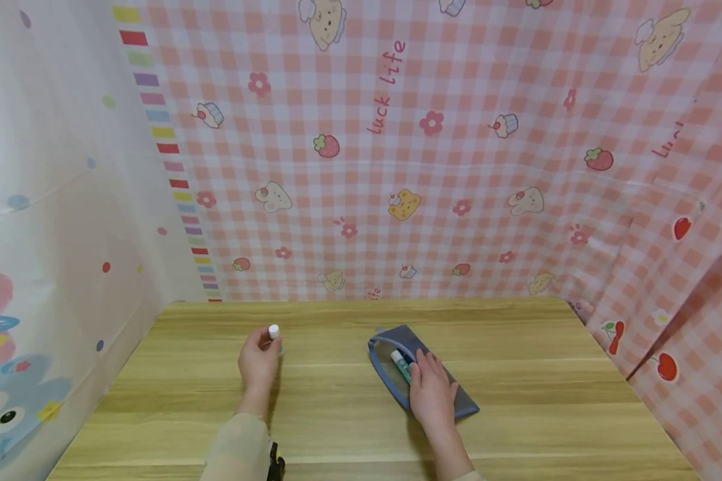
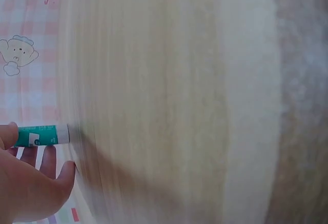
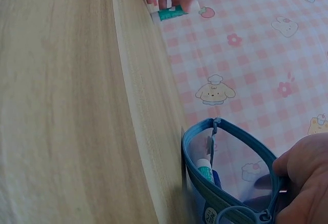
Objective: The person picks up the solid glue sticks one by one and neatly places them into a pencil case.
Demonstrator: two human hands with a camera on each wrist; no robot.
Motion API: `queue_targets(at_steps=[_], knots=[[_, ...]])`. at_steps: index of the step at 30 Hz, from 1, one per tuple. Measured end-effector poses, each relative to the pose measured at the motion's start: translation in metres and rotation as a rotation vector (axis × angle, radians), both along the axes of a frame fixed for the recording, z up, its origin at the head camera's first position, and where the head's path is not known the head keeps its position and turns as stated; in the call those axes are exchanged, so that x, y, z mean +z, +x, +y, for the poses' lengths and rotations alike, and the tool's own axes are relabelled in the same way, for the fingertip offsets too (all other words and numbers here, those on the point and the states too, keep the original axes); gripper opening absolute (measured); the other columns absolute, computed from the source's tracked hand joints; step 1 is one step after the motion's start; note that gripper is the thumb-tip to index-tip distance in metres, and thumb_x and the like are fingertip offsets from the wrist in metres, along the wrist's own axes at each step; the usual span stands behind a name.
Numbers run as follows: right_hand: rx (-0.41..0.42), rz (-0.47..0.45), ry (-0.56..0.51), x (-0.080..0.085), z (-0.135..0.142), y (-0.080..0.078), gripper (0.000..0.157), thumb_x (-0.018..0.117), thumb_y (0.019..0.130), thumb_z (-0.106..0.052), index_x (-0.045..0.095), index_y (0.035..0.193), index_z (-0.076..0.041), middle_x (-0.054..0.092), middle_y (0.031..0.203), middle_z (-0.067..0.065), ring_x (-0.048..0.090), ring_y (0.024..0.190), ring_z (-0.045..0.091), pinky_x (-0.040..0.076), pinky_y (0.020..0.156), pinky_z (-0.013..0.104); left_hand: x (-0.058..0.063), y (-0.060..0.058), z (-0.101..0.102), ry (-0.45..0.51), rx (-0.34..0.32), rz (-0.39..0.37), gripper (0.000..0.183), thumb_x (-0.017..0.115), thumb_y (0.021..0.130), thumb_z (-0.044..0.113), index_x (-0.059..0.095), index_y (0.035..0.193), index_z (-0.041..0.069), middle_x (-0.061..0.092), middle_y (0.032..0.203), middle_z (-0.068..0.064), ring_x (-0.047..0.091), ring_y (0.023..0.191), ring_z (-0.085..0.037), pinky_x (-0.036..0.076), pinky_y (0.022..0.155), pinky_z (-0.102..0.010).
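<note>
On the left side of the table, my left hand pinches a green-and-white glue stick between thumb and fingers. It stands roughly upright, its white top showing above the fingers. Whether its lower end touches the table, I cannot tell. To the right lies a blue-grey zip pencil pouch with its mouth unzipped. My right hand lies over it and grips the zip edge. Inside the pouch is another green glue stick with a white end, beside a dark blue thing mostly hidden.
The wooden table runs back to a pink checked cloth hanging behind it. A white patterned cloth hangs on the left. Bare wood lies between the two hands.
</note>
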State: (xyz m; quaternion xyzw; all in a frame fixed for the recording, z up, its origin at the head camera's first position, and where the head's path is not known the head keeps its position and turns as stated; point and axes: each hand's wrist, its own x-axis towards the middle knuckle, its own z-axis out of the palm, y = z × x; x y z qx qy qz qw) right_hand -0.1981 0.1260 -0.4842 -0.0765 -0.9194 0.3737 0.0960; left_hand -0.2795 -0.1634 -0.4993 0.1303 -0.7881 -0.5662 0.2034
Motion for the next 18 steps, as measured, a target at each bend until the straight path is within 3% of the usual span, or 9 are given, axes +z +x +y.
queue_targets(at_steps=[11, 18], knots=[[0.003, -0.002, 0.001, 0.0, 0.0, 0.0, 0.041, 0.044, 0.105, -0.017, 0.05, 0.141, 0.002, 0.042, 0.147, 0.028, 0.033, 0.138, 0.046, 0.014, 0.106, 0.078, -0.001, 0.003, 0.008, -0.09, -0.079, -0.013, 0.022, 0.066, 0.092, 0.002, 0.064, 0.112, -0.008, 0.066, 0.111, -0.026, 0.064, 0.103, -0.04, 0.054, 0.09, -0.048], [0.003, -0.011, 0.002, 0.001, 0.0, 0.001, 0.041, 0.044, 0.105, -0.017, 0.05, 0.142, 0.002, 0.042, 0.147, 0.027, 0.032, 0.139, 0.046, 0.013, 0.106, 0.078, 0.003, 0.005, 0.019, -0.075, -0.113, 0.008, 0.022, 0.068, 0.09, 0.001, 0.065, 0.11, -0.008, 0.068, 0.104, -0.024, 0.066, 0.098, -0.038, 0.057, 0.084, -0.042]])
